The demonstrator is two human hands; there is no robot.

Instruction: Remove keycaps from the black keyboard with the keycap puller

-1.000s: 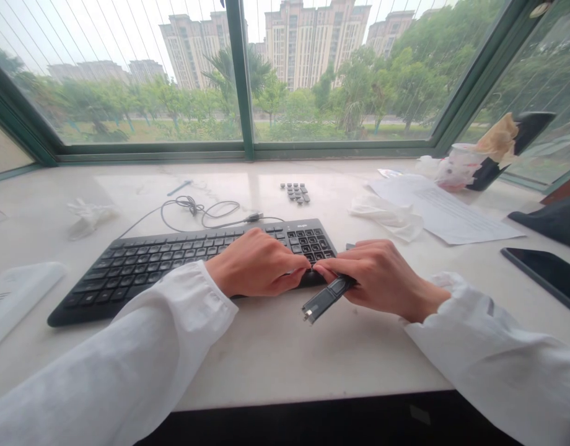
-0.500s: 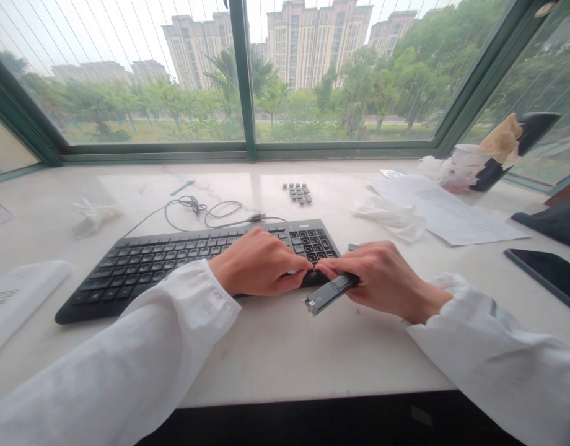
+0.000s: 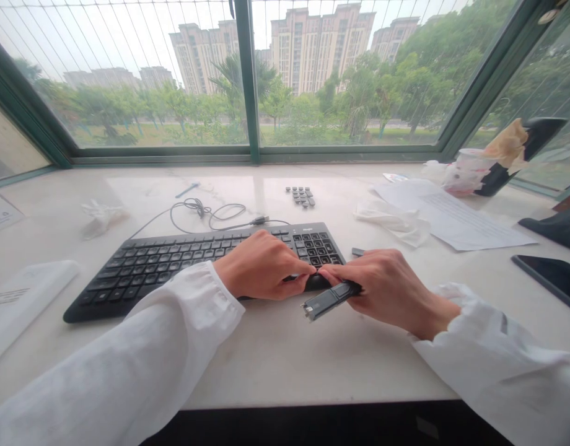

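Observation:
A black keyboard (image 3: 140,266) lies on the counter, its number pad (image 3: 318,251) at the right largely stripped of keycaps, with dark sockets showing. My left hand (image 3: 266,263) rests over the keyboard's right part, thumb and forefinger pinched at the pad's front edge. Whatever is between those fingertips is too small or hidden to make out. My right hand (image 3: 387,285) is closed around a dark grey stick-shaped tool (image 3: 329,301) with small metal tips at its end, pointing left toward me. Its forefinger and thumb meet the left fingertips at the pad.
Loose keycaps (image 3: 301,196) sit in rows behind the keyboard, near its coiled cable (image 3: 199,209). A small grey piece (image 3: 357,252) lies behind my right hand. Crumpled tissue (image 3: 391,220), paper sheets (image 3: 456,214), a phone (image 3: 552,279) and a white box (image 3: 29,297) are around.
The view has shifted slightly, so everything sits a little lower and to the right. Both hands keep nearly the same pose at the number pad.

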